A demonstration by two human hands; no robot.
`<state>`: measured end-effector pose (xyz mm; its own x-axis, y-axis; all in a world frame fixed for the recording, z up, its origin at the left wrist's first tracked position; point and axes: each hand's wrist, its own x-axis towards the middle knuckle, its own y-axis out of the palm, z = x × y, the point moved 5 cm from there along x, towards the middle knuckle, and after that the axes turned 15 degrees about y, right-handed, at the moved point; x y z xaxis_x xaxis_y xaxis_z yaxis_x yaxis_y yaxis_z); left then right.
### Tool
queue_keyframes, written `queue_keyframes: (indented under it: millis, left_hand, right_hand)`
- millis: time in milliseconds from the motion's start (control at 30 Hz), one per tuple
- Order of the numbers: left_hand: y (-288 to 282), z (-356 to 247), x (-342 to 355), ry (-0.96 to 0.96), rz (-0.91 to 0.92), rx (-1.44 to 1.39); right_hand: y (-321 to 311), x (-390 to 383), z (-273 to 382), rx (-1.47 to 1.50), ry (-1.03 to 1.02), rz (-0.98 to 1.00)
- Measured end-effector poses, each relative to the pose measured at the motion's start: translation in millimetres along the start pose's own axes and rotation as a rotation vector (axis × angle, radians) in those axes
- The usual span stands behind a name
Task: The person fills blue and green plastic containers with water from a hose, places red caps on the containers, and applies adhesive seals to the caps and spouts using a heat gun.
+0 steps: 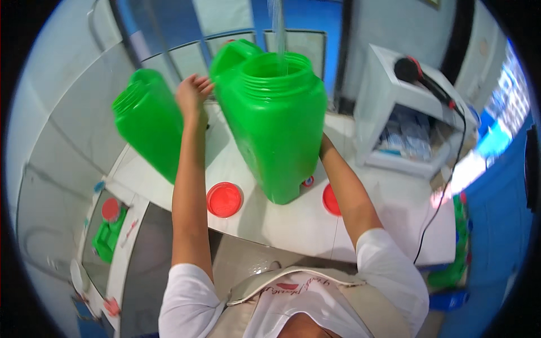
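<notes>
A large green plastic jerrycan [276,135] stands uncapped on the white counter [394,208], a clear stream of liquid falling into its mouth from above. My left hand [194,90] is raised beside it at the upper left, fingers loosely curled and apart, with nothing visible in them. My right hand [324,143] is at the jerrycan's right side, its fingers hidden behind the plastic. A second uncapped green jerrycan [143,127] stands left of my left arm. A red lid [224,200] lies in front of the big jerrycan; another [330,200] is partly behind my right arm.
A white open-fronted cabinet [380,67] at the right holds packets, with a black-and-red heat-gun-like tool [428,87] on top, its cord trailing over the counter. More green containers sit at lower left [107,239] and low right [451,270]. A tiled wall [56,146] bounds the left.
</notes>
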<state>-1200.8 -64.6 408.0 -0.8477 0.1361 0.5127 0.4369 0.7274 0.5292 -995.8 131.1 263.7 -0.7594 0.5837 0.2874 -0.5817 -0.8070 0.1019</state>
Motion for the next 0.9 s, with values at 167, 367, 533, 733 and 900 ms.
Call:
queue_keyframes:
  millis: [167,367,533,733,900]
  left_hand:
    - [-52,-24,-105,0.357,0.187,0.22]
    - [-53,-17,-243,0.665,0.978,0.363]
    - [21,-4,-319,0.468,1.262,0.314]
    - [88,34,-363,0.219,1.158,0.34]
    - [110,64,-372,-0.131,0.914,0.238]
  right_hand:
    - [-32,-31,-17,-0.099,0.259,-0.113]
    - [-185,-137,24,-0.48,0.468,-0.41]
    - [-285,-136,57,-1.459,0.274,-0.759]
    - [-325,-107,34,-1.781,0.619,-0.432]
    - [-325,-101,16,-1.755,0.578,-0.41]
